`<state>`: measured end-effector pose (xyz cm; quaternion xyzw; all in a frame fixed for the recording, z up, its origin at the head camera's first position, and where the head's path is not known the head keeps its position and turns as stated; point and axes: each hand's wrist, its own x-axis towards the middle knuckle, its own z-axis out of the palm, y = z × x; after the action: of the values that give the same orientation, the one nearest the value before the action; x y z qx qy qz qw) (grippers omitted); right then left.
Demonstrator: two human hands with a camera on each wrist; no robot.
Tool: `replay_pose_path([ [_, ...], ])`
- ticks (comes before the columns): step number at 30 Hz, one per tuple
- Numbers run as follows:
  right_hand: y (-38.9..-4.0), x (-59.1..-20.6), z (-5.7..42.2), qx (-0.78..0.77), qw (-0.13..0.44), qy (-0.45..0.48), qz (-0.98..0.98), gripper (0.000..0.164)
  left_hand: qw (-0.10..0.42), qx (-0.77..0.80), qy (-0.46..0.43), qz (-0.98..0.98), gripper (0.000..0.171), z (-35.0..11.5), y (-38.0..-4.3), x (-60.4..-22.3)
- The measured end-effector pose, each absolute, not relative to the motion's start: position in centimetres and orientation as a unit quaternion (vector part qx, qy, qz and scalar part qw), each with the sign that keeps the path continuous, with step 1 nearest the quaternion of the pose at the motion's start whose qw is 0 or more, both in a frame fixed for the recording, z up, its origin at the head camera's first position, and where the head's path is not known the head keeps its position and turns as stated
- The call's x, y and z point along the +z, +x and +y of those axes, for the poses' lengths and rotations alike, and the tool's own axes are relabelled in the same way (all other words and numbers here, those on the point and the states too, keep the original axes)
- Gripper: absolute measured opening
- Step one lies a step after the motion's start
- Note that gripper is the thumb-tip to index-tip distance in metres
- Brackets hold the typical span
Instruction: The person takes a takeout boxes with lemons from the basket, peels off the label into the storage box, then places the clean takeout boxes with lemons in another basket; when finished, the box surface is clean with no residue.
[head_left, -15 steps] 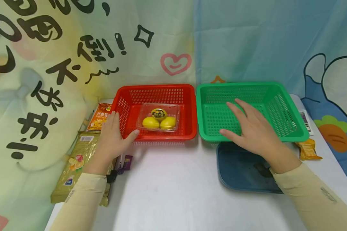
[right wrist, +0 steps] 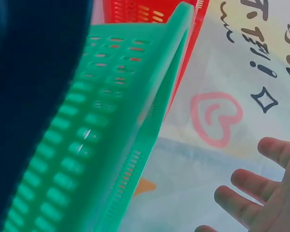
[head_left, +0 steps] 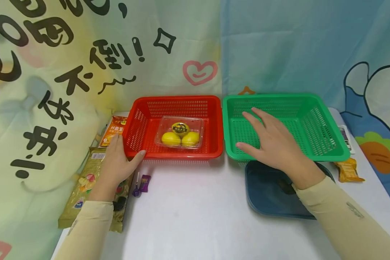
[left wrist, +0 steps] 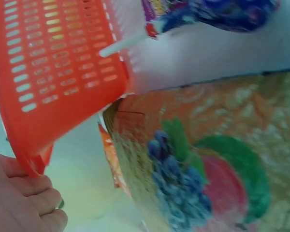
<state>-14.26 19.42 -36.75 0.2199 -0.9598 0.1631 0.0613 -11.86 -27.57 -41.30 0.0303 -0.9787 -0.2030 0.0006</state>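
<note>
My left hand (head_left: 115, 164) is at the near left corner of the red basket (head_left: 177, 155), its fingers extended along the outer side and its thumb apart. In the left wrist view the fingers (left wrist: 36, 193) are right at the basket's rim. A clear plastic box (head_left: 180, 133) with several yellow fruits and a round label lies inside the red basket. My right hand (head_left: 273, 144) hovers over the near left part of the green basket (head_left: 273, 96), fingers spread and holding nothing. The right wrist view shows those spread fingers (right wrist: 241, 205) beyond the green rim.
A dark blue tray (head_left: 263, 202) sits in front of the green basket, partly beneath my right forearm. At left lie a gold bag (head_left: 81, 195), an orange packet (head_left: 115, 130), a purple lollipop (head_left: 137, 190) and a purple candy (head_left: 145, 183). An orange snack pack (head_left: 348, 170) lies at right.
My left hand has shifted left and slightly nearer, to the red basket's outer left side. The right hand has moved left over the green basket, still spread.
</note>
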Motion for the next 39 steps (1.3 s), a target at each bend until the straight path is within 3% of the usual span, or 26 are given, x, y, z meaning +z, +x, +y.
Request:
replay_pose_path([
  [17,-17.9,-35.4,13.5,0.177,0.000,0.221,-0.959,0.093,0.052,-0.212,0.020,-0.976,0.095,-27.9,-11.9,-42.2],
  [30,-21.7,-35.0,9.5,0.234,-0.088,0.198,-0.948,0.097,0.033,-0.205,0.035,-0.978,0.104,-28.2,-11.8,-42.2],
  [39,-24.4,-35.4,7.6,0.297,-0.142,0.173,-0.928,0.089,0.030,-0.206,0.036,-0.977,0.104,-28.0,-11.8,-42.1],
])
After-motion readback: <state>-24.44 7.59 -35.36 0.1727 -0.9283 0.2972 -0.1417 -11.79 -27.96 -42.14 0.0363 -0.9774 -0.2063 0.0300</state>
